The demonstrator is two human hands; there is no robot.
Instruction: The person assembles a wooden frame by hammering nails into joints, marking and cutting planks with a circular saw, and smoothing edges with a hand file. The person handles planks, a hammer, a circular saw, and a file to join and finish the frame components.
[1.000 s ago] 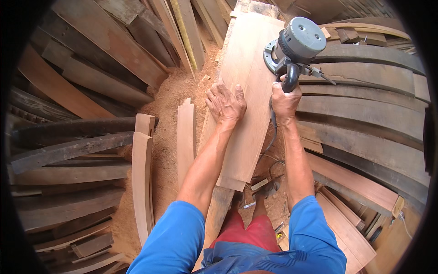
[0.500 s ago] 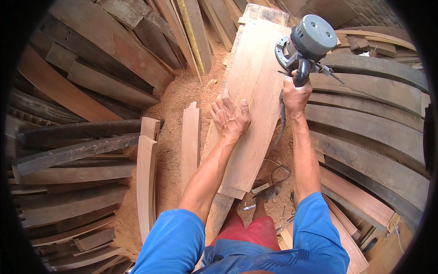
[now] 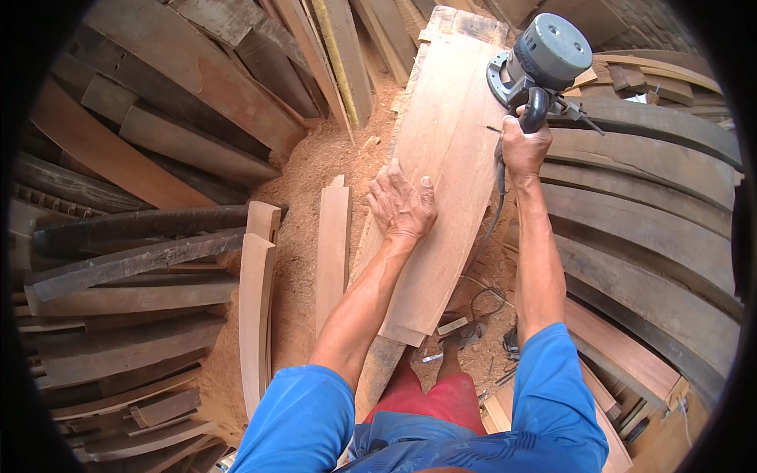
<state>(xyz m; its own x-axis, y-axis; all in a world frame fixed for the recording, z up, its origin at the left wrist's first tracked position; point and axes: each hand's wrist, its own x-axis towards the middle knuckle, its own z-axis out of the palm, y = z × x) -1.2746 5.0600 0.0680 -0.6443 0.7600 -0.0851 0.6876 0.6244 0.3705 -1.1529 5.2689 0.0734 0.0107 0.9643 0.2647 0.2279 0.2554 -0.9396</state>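
A long, pale reddish-brown board lies lengthwise in front of me on a rough wooden support. Flat on its left side rests my left hand, fingers stretched out and thumb apart. My right hand is wrapped round the black curved handle of a grey router. The router sits at the board's far right edge, its round base partly over the wood and its guide rods sticking out to the right. Its bit is hidden. A dark cord hangs from beside my right hand.
Dark planks are stacked close on the right; more boards lie along the left. Narrow cut strips stand left of the board amid sawdust. A looped cable and small tools lie on the floor near my legs.
The router and my right hand have moved slightly to the right and away from me along the board's edge. My left hand stays pressed on nearly the same spot.
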